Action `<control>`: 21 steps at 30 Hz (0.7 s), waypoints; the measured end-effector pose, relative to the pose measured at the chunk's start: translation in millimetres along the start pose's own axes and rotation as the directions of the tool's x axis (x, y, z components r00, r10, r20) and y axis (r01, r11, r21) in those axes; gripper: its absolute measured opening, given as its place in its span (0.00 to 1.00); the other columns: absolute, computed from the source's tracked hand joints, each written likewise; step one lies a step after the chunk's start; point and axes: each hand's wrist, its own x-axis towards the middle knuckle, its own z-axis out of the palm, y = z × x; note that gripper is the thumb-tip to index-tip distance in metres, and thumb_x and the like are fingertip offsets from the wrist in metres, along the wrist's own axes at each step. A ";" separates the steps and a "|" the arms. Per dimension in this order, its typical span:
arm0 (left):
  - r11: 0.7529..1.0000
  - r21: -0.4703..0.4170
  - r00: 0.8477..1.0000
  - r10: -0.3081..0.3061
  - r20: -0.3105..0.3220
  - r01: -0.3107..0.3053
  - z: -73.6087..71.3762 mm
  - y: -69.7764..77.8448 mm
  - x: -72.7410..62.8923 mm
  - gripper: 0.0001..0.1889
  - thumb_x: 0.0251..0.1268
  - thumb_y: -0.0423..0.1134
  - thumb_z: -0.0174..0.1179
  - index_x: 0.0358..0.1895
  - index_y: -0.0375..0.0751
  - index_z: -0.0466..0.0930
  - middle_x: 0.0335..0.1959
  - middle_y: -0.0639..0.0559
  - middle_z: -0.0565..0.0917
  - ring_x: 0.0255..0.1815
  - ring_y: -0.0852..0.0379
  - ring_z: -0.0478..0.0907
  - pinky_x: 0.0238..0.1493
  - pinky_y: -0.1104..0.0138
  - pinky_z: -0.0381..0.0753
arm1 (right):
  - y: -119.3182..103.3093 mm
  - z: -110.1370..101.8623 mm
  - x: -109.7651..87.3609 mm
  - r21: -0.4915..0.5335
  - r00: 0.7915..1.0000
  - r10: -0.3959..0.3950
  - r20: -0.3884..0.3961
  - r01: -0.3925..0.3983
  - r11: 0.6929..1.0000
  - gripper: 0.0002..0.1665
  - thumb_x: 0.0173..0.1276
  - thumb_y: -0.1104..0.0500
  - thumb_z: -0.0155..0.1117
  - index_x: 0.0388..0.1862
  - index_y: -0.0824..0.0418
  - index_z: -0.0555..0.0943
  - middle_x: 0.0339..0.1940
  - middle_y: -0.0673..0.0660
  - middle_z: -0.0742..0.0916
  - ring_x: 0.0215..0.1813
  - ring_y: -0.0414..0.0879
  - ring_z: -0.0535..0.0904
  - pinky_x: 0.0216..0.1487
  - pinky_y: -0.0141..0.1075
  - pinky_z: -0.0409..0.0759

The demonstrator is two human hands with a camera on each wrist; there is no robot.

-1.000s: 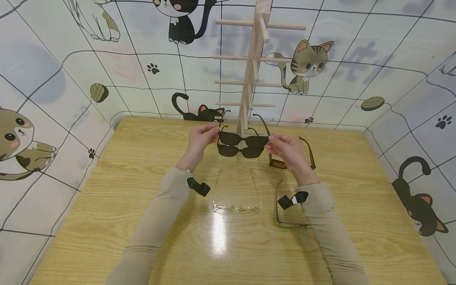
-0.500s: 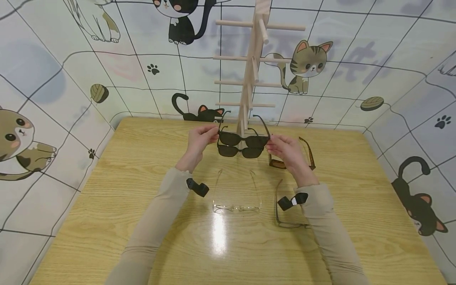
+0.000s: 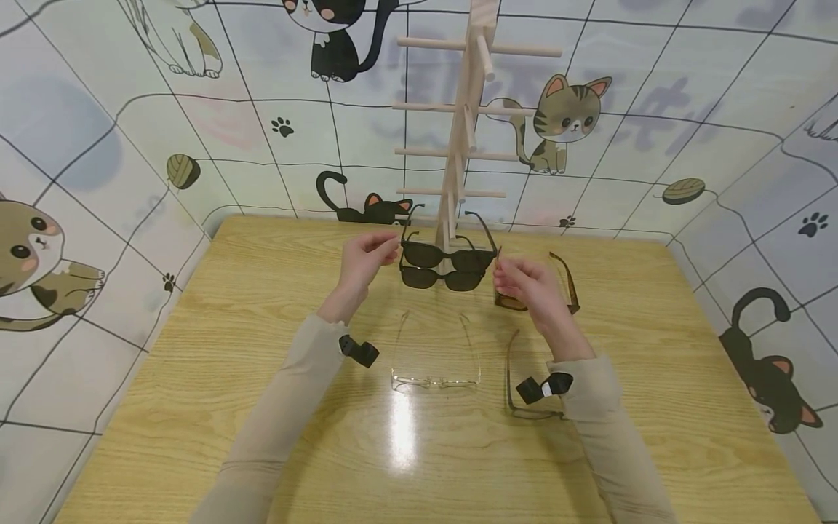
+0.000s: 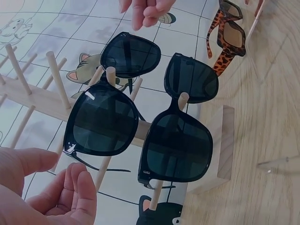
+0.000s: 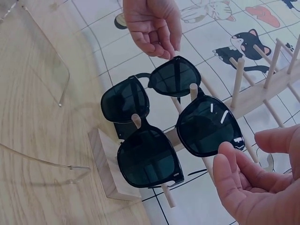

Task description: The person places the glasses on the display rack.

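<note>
Two pairs of black sunglasses hang one above the other on the wooden peg rack (image 3: pixel 461 120), their bridges resting on pegs. The upper sunglasses (image 3: pixel 422 254) are flanked by both hands. My left hand (image 3: pixel 362 263) is at their left corner; in the left wrist view its thumb and fingers stand apart with nothing between them. Off the other corner is my right hand (image 3: pixel 533 288), its thumb separated from loosely bent fingers (image 5: pixel 225 176) in the right wrist view. Just below hang the lower sunglasses (image 3: pixel 419 278), dark lenses facing me.
Tortoiseshell sunglasses (image 3: pixel 572 284) lie behind my right hand on the wooden table (image 3: pixel 262 255). Nearer are thin gold-rimmed glasses (image 3: pixel 435 383) and another thin-framed pair (image 3: pixel 533 416), partly under my right wrist. Bare pegs (image 3: pixel 432 44) stick out higher on the rack.
Both hands have let go of the upper sunglasses. The right hand has moved down and right, the left slightly left. The sunglasses stay in place on the rack.
</note>
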 end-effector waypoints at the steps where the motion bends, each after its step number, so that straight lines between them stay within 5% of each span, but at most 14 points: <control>1: 1.000 0.006 1.000 0.010 0.001 -0.010 -0.7 -0.4 -0.9 0.13 0.63 0.33 0.60 0.48 0.29 0.81 0.34 0.46 0.83 0.28 0.63 0.78 0.36 0.72 0.81 | 0.4 0.0 -1.9 -0.001 1.000 0.001 0.002 -0.001 1.000 0.09 0.70 0.56 0.58 0.40 0.60 0.79 0.34 0.54 0.84 0.36 0.42 0.81 0.43 0.32 0.81; 9: 0.997 0.057 0.999 0.040 0.023 -0.041 -8.6 -5.2 -8.8 0.13 0.64 0.33 0.59 0.48 0.27 0.80 0.43 0.33 0.81 0.28 0.64 0.78 0.36 0.74 0.80 | 5.8 1.8 -16.3 -0.025 1.000 0.010 0.023 -0.009 1.000 0.12 0.70 0.58 0.58 0.44 0.66 0.78 0.34 0.51 0.84 0.36 0.41 0.82 0.43 0.33 0.82; 21: 0.989 0.130 0.996 0.054 0.069 -0.063 -20.5 -18.3 -25.5 0.13 0.63 0.31 0.59 0.47 0.26 0.79 0.38 0.39 0.82 0.29 0.64 0.77 0.35 0.74 0.80 | 22.8 7.0 -37.7 -0.163 0.996 0.038 0.084 -0.024 0.986 0.23 0.70 0.58 0.57 0.53 0.77 0.73 0.38 0.53 0.85 0.40 0.41 0.81 0.45 0.31 0.80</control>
